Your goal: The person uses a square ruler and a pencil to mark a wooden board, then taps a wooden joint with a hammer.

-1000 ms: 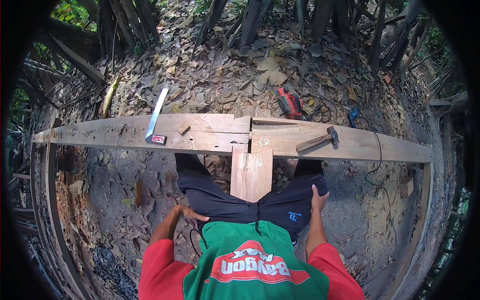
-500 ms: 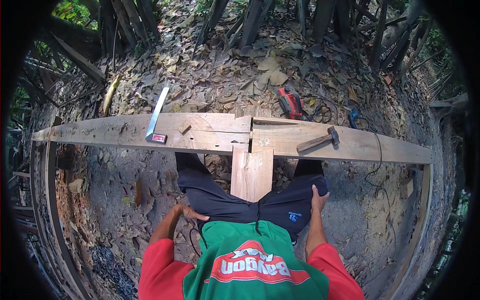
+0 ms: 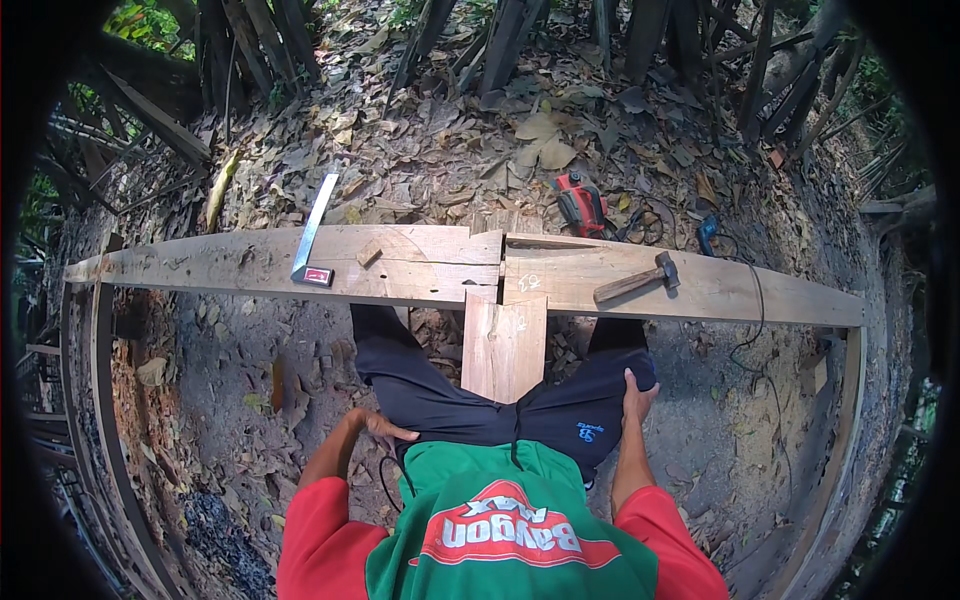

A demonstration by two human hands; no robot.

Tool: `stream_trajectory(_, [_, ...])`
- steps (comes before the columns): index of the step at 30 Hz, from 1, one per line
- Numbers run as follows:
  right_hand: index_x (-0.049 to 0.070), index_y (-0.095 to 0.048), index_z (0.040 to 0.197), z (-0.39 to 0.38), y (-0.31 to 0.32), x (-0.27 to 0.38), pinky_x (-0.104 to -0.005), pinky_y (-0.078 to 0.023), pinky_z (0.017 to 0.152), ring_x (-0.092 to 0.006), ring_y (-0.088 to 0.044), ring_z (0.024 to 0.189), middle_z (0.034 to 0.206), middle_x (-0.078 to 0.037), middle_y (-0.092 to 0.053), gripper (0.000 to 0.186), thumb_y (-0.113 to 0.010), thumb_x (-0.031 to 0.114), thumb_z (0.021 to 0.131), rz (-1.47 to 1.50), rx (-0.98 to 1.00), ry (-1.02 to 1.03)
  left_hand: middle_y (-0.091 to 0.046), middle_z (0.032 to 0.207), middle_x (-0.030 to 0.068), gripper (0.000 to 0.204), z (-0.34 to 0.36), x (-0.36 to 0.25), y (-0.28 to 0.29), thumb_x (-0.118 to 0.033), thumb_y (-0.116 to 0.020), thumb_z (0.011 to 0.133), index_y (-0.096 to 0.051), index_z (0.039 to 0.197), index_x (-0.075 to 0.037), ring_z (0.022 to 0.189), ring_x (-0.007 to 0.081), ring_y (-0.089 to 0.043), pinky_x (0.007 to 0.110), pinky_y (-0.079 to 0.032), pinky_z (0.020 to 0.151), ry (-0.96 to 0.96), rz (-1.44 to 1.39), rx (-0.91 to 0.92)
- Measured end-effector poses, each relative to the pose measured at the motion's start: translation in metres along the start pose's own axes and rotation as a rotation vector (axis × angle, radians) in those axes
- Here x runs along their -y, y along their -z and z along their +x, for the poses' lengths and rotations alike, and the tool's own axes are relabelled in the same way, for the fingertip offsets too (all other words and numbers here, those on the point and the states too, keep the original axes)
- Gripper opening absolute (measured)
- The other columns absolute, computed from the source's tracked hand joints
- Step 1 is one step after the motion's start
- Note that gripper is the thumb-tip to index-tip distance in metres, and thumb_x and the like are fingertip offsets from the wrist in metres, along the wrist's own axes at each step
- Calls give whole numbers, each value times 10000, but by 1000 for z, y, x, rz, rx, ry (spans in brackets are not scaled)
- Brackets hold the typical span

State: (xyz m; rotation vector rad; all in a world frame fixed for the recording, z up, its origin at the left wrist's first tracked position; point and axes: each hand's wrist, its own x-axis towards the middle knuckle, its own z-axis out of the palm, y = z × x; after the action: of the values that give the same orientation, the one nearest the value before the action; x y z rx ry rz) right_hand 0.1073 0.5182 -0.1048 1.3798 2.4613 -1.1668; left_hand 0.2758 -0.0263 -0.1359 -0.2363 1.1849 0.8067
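My left hand lies against my left upper leg, thumb stretched across the dark trousers; its other fingers are partly hidden. At the outer side of my right knee rests my right hand, open, holding nothing. Between my legs a short board runs from the long wooden beam toward me. Two lengths of timber meet at a notched joint where this board joins them. On the left length lie a try square and a small wood block. A hammer lies on the right length.
Beyond the beam, a red and black power tool sits on leaf-strewn ground. Beside it are a blue tool and a black cord that drapes over the beam. Timber rails run along the left; upright planks stand behind.
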Motion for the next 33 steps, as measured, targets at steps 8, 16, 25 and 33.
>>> stream_trajectory(8, [-22,-204,1565,-3,0,4,-435,-334,1158,-409,-426,1396,1513,-289,-406,1130,-795,505,758,11,7,-4,-618,1337,235,1222,27,21,10,-922,-577,685,-466,1465,12,1331,312,-512,425,-331,1170,17,-51,113])
stream_trajectory(16, [-53,-198,1556,-12,-2,11,-425,-332,1158,-408,-420,1401,1510,-304,-400,1136,-801,490,761,47,28,8,-572,1393,238,1244,20,25,5,-902,-611,686,-418,1498,20,1318,309,-523,410,-361,1146,-76,7,-85])
stream_trajectory(25, [30,-189,1578,1,-1,-3,-458,-372,1123,-447,-484,1342,1461,-317,-463,1137,-784,539,753,-4,-28,23,-580,1377,254,1315,-2,-4,1,-947,-580,642,-422,1478,56,1321,325,-523,442,-369,1139,-2,10,-5])
stream_trajectory(33, [30,-190,1577,-2,-5,-1,-461,-375,1121,-451,-484,1341,1463,-319,-461,1127,-780,532,759,34,-7,47,-560,1403,251,1364,-7,5,0,-966,-574,613,-392,1489,64,1354,337,-487,442,-344,1159,2,-9,-36])
